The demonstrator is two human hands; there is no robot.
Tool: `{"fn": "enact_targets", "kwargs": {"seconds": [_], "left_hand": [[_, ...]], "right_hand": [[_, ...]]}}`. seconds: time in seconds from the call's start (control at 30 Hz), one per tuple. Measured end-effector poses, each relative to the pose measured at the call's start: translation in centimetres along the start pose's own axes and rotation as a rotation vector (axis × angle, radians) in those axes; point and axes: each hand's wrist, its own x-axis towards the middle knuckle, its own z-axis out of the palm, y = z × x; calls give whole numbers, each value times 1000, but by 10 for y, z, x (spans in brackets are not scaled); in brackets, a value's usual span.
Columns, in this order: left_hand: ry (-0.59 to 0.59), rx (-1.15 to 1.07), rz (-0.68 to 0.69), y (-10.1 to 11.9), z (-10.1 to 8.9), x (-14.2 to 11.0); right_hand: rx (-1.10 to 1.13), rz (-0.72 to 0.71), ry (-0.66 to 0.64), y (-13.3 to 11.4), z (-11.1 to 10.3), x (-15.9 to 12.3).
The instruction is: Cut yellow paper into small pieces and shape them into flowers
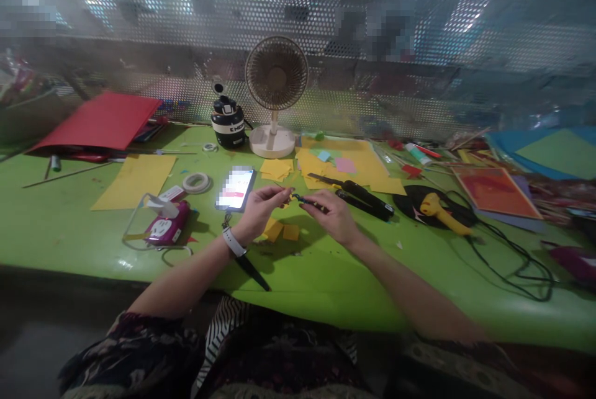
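Observation:
Over the middle of the green table, my left hand (pixel 261 210) pinches a small yellow piece (pixel 291 197), apparently paper, between thumb and fingertips. My right hand (pixel 333 214) is closed on a slim dark tool with blue and yellow on it (pixel 305 200); its exact kind is too small to tell. The tool's tip meets the yellow piece or lies right beside it. Small yellow paper squares (pixel 291 233) rest on the table just below my hands. Close to my left hand lies a lit phone (pixel 236 188). Long black-handled tools (pixel 365 200) lie beyond my right hand.
A white fan (pixel 276 73) and a black bottle (pixel 228 126) stand at the back. Left are a tape roll (pixel 196 183), a purple power block (pixel 162 229) and a red folder (pixel 105 120). A yellow glue gun (pixel 444 214) with a looping cord lies right.

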Motion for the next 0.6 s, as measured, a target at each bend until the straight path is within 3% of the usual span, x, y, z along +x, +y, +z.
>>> {"fn": "enact_targets", "kwargs": {"seconds": [0.4, 0.6], "left_hand": [[-37, -10, 18, -5, -3, 0], [-44, -18, 20, -6, -4, 0]], "right_hand": [[-308, -117, 71, 5, 3, -7], [-340, -142, 71, 8, 3, -7]]}}
